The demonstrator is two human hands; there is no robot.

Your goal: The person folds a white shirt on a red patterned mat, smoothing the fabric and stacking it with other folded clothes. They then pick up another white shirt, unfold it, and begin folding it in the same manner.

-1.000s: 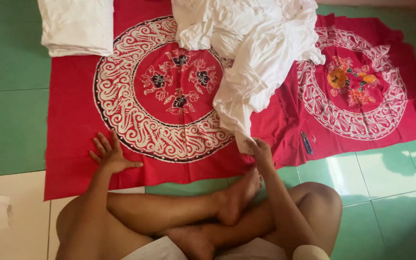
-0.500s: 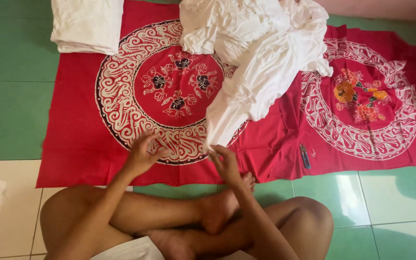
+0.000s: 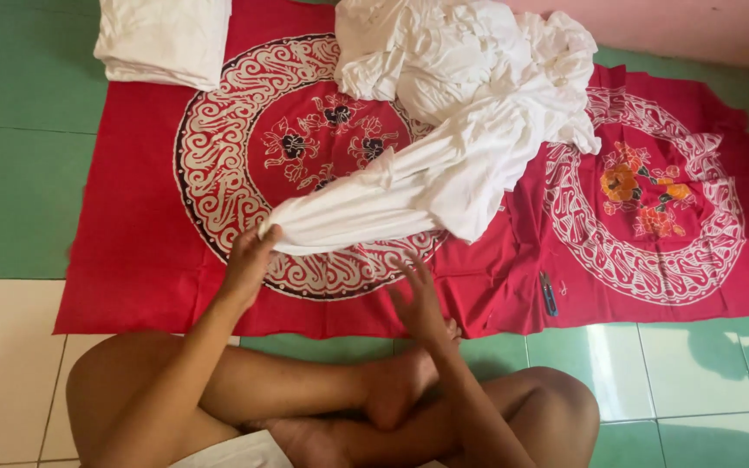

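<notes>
I sit cross-legged at the edge of a red patterned cloth [image 3: 140, 251] spread on the floor. My left hand [image 3: 249, 260] grips the end of a white garment [image 3: 409, 186] and holds it stretched out to the left across the cloth's round white pattern. The garment trails back into a crumpled pile of white laundry [image 3: 461, 61] at the top middle. My right hand [image 3: 418, 299] hovers flat just below the garment, fingers spread, holding nothing.
A folded stack of white cloth [image 3: 165, 39] lies at the top left corner. A small dark blue object [image 3: 549, 293] rests on the cloth's front edge, right of my hand. Green and cream floor tiles [image 3: 10, 199] surround the cloth. My crossed legs [image 3: 331, 399] fill the foreground.
My left hand has taken the garment's end and pulled it left across the cloth. My right hand has let go of it and now lies open below it.
</notes>
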